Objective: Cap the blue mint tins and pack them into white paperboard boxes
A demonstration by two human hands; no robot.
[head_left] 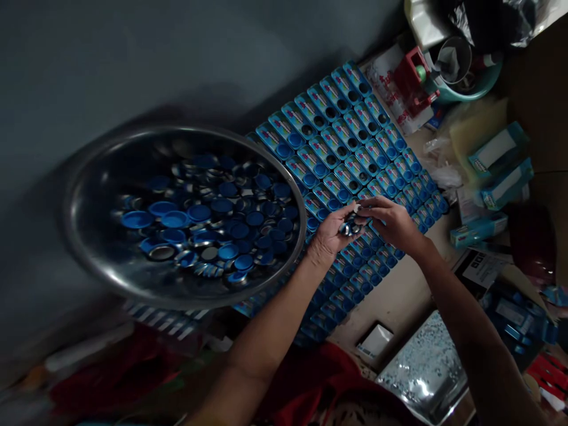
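Several small round metal caps (350,226), silvery with dark faces, lie gathered in my left hand (329,235), whose fingers curl around them. My right hand (393,222) meets it from the right, fingertips closed at a pale-faced round cap (357,209) by my left thumb. Both hands hover over rows of blue printed packs (346,177). Many packs have a blue disc in their round spot; others, toward the far rows, show a dark round hole. Left of my hands stands a large steel bowl (186,300) heaped with blue-faced round caps (175,219).
A red tape dispenser (410,80) and a teal basin (481,89) stand at the upper right. Light-blue boxes (499,148) and plastic bags lie below them. Near the front are a shiny patterned tin (423,367) and a small white box (376,341). A grey wall (133,59) rises behind.
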